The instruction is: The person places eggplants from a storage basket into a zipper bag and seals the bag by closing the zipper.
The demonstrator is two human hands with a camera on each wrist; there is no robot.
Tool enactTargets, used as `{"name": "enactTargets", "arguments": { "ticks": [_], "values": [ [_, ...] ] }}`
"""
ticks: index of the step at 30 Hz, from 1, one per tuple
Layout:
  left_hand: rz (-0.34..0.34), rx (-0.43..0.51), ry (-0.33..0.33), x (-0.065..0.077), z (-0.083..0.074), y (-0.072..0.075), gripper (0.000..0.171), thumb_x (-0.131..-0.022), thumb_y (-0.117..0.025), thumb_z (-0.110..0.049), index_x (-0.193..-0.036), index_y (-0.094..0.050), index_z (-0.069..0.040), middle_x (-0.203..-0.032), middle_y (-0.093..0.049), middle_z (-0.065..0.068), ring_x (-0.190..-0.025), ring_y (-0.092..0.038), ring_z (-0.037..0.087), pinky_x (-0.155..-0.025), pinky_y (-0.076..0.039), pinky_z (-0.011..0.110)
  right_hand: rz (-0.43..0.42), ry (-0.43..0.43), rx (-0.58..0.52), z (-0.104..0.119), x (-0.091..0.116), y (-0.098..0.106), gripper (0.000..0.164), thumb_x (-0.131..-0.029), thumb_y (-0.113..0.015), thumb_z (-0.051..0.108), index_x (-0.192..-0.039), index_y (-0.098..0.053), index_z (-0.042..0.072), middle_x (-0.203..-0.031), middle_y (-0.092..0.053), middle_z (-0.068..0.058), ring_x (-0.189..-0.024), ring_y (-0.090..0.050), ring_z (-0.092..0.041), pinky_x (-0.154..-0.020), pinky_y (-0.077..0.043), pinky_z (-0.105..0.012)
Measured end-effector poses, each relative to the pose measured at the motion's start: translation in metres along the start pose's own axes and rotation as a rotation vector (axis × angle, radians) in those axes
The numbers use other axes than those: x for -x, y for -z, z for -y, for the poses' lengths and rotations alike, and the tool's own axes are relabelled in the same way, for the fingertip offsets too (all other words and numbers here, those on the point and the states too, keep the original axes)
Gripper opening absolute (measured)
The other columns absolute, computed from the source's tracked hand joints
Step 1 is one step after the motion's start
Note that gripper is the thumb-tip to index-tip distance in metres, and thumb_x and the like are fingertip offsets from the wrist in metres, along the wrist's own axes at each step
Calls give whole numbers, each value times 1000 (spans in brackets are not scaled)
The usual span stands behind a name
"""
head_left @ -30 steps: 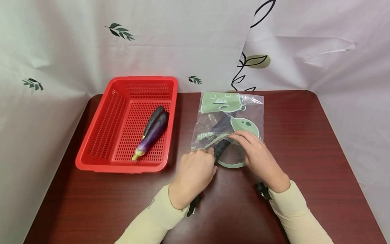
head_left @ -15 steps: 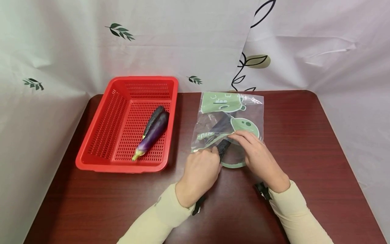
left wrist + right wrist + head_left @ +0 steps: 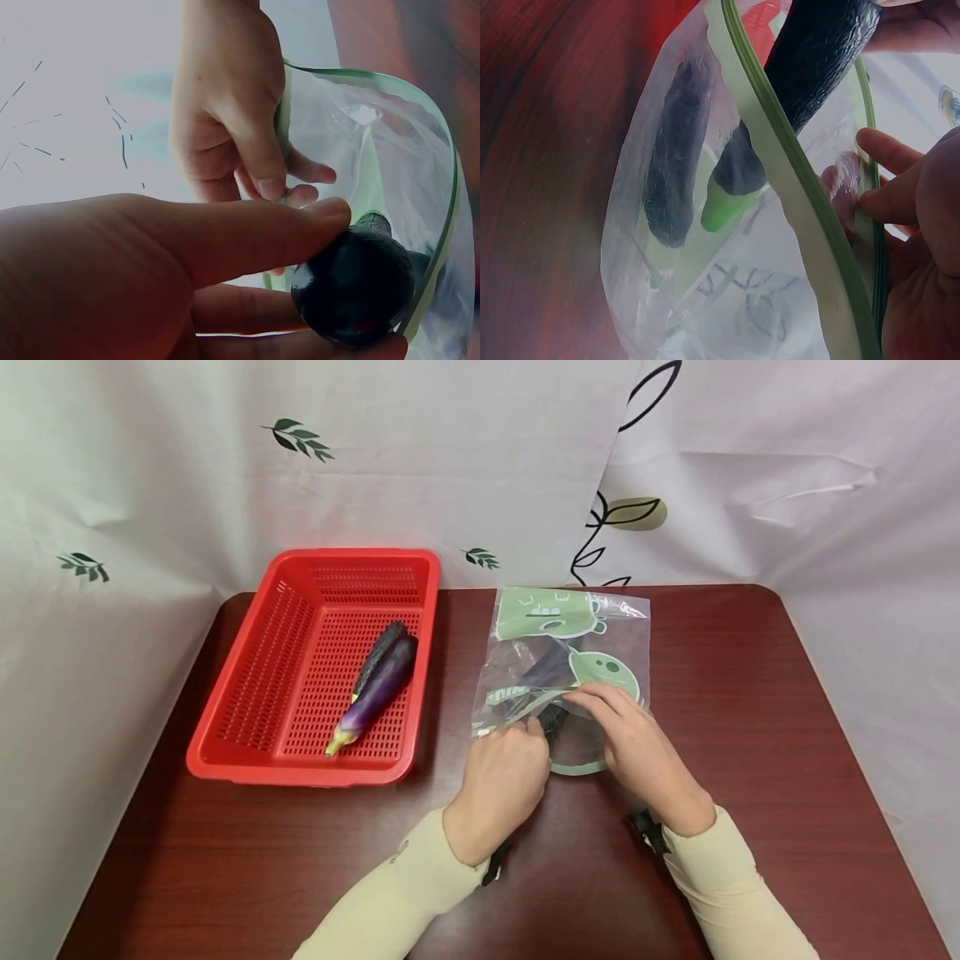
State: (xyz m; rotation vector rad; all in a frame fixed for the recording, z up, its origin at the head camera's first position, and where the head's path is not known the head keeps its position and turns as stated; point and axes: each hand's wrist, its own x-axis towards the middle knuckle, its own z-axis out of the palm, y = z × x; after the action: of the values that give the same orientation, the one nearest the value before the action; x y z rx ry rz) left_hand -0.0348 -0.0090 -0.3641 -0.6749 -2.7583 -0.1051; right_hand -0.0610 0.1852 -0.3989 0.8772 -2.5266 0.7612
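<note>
A clear zip bag [image 3: 525, 710] with green cartoon prints lies on the table, its mouth towards me. My left hand [image 3: 506, 781] grips a dark, bumpy cucumber [image 3: 817, 64] by its rounded near end, which fills the thumb and fingers in the left wrist view. Much of the cucumber reaches through the bag's mouth, and its light green tip [image 3: 724, 210] shows through the plastic. Beside it inside the bag lies a long dark purple eggplant [image 3: 676, 157]. At the rim my right hand [image 3: 648, 756] pinches the green zip edge [image 3: 375, 75], holding the mouth apart.
To the left stands a red perforated basket [image 3: 311, 772]. In it lie another dark cucumber [image 3: 377, 652] and a purple eggplant [image 3: 378, 689] with a pale stem end. A patterned cloth [image 3: 450, 468] hangs behind the reddish-brown table [image 3: 750, 710].
My left hand has moved forward and to the right, pushing the cucumber deeper into the bag; less of it shows outside. The right hand keeps its place at the rim.
</note>
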Motion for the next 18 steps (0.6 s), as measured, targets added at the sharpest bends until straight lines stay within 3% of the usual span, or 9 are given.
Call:
{"name": "enactTargets", "arguments": {
  "ticks": [8,18],
  "values": [
    [2,-7,2,-3,-3,-7,23,-83,-73,-18,-97,-72,-1,-73,-67,5,-64,-65,20,-51,-52,33,-3,2,-4,0,0,0,65,-75,-45,-31,-129,-62,3,-127,-59,-13,-121,-55,-30,-101,-42,-45],
    [-67,-87,-13,-5,-7,-7,28,-83,-70,-14,-105,-73,3,-78,-70,7,-65,-64,17,-51,-52,30,-13,9,-14,-2,1,-2,68,-73,-43,-31,-129,-62,3,-128,-59,-13,-122,-55,-31,-104,-40,-43]
  ]
}}
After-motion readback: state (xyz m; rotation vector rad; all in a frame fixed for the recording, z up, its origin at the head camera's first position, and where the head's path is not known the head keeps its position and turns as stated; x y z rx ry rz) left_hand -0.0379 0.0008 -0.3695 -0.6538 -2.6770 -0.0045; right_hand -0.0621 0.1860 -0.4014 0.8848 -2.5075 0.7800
